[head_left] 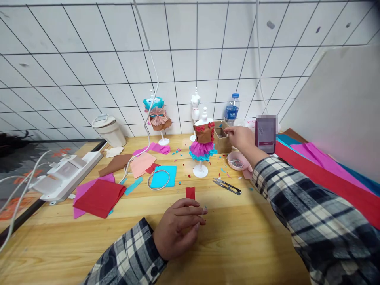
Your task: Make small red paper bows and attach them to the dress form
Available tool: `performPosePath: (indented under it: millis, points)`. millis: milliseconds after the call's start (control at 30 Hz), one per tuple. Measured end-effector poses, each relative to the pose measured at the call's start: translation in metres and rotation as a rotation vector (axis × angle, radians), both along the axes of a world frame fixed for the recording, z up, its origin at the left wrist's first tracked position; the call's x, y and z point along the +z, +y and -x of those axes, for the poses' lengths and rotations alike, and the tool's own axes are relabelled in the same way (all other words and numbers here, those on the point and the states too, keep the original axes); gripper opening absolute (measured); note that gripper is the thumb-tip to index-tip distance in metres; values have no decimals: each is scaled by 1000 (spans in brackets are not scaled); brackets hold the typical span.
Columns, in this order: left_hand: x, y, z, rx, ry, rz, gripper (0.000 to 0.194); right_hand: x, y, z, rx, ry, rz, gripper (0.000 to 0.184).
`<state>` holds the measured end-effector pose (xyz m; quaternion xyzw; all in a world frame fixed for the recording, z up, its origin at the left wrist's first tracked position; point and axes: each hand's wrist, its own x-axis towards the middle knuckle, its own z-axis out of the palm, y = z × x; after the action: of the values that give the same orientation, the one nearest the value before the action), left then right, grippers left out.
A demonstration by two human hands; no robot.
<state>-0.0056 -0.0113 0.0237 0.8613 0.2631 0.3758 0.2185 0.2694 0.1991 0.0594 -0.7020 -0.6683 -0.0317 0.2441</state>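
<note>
My left hand [179,225] rests on the wooden table with its fingers loosely stretched out, holding nothing visible. Just beyond its fingers lies a small red strip of crepe paper [190,192]. My right hand [241,137] reaches over the edge of a small cardboard box [224,146], thumb and fingertips pinched together. What they hold, if anything, is too small to make out. Left of the box stands a mini dress form [204,136] in a brown top with red bows and a purple and blue skirt. Thread snips [227,186] lie in front of it.
A pink dish [238,161] of small pieces sits below my right wrist. Behind are a bare dress form [195,105], another dressed one [159,118] and a water bottle [232,109]. Red paper sheets [99,198], a hoop [158,188] and a power strip [74,174] lie left.
</note>
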Motion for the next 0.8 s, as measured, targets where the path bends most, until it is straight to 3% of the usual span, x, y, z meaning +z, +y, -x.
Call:
performPosePath:
  millis: [67,133,267,333,433,500,633,800]
  points:
    - [0,0,0,0,-5,0,28,1,-1,-2,-10,-5,-10,32]
    - [1,1,-1,-1,-11,-9,28,3,-9,-1,8,34,-118,32]
    - [-1,2,0,-10,-37,-19,28,7,-64,19,210,280,-439,26]
    - [-1,3,1,-3,-57,10,26,4,-107,37,426,446,-383,21]
    - [-1,4,2,8,-66,75,22,-8,-164,61,891,558,-103,15]
    - [1,5,2,5,-51,115,20,-18,-185,70,1033,527,-33,19]
    - [3,5,1,-11,-36,153,19,-33,-188,72,1038,459,-9,19]
    - [0,4,1,-19,-16,178,19,-38,-183,70,1005,441,-27,11]
